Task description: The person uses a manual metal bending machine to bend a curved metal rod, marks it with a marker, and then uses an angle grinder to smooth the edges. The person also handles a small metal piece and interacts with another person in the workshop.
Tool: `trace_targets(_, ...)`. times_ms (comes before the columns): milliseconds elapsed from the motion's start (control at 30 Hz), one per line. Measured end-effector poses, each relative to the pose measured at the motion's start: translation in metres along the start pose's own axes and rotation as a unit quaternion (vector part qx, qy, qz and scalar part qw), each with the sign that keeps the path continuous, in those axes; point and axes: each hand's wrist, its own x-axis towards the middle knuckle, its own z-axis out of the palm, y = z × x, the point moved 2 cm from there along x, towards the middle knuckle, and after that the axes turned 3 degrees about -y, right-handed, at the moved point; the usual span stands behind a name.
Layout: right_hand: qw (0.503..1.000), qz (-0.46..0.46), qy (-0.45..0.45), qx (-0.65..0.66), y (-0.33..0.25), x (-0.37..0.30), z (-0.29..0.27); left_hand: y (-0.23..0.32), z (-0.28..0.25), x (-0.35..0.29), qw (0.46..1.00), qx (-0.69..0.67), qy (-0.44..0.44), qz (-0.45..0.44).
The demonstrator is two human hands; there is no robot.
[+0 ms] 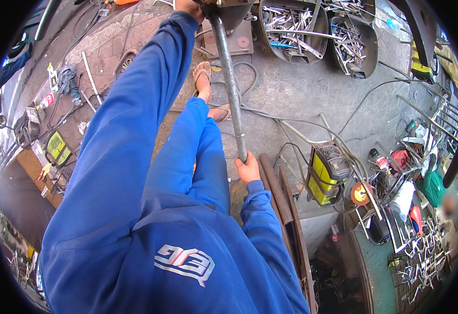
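A long grey metal pipe (228, 83) runs from the top middle down toward my right side. Its lower end is in my right hand (247, 168), which is closed around it. The upper end meets a dark metal part (231, 11) cut off by the top edge of the picture. Stretched far forward, my left hand (189, 7) lies beside that dark part. Its fingers are mostly hidden, so their grip does not show.
Bins of wrenches (294, 31) stand ahead right. A yellow-black welding machine (329, 175) with looped cables sits at my right, near brown metal bars (276, 191). Tools crowd a green surface (378, 272) lower right. Another yellow-black machine (57, 148) is at left.
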Motion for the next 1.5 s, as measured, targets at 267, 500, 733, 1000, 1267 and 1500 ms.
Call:
trace_targets(267,0.998,0.038,-0.044,-0.012,-0.007,0.009,-0.005,0.021,0.014,-0.023,0.964,0.265,0.004,0.032)
trace_targets(500,0.995,0.066,-0.066,0.015,0.006,0.016,-0.004,0.047,0.029,-0.056,0.683,0.719,-0.022,0.126)
trace_targets(733,0.996,0.046,-0.073,0.015,0.013,0.015,-0.006,0.177,0.025,-0.172,0.995,0.028,0.091,0.036)
trace_targets(1000,0.99,0.044,-0.118,0.065,0.03,0.027,0.003,0.276,0.092,-0.228,0.956,0.221,0.119,0.152)
trace_targets(1267,0.987,0.033,-0.127,0.087,0.063,0.042,0.012,0.257,0.129,-0.245,0.896,0.325,0.195,0.229)
trace_targets(1500,0.992,0.009,-0.095,0.085,0.024,0.024,-0.003,0.265,0.144,-0.227,0.682,0.568,0.237,0.396)
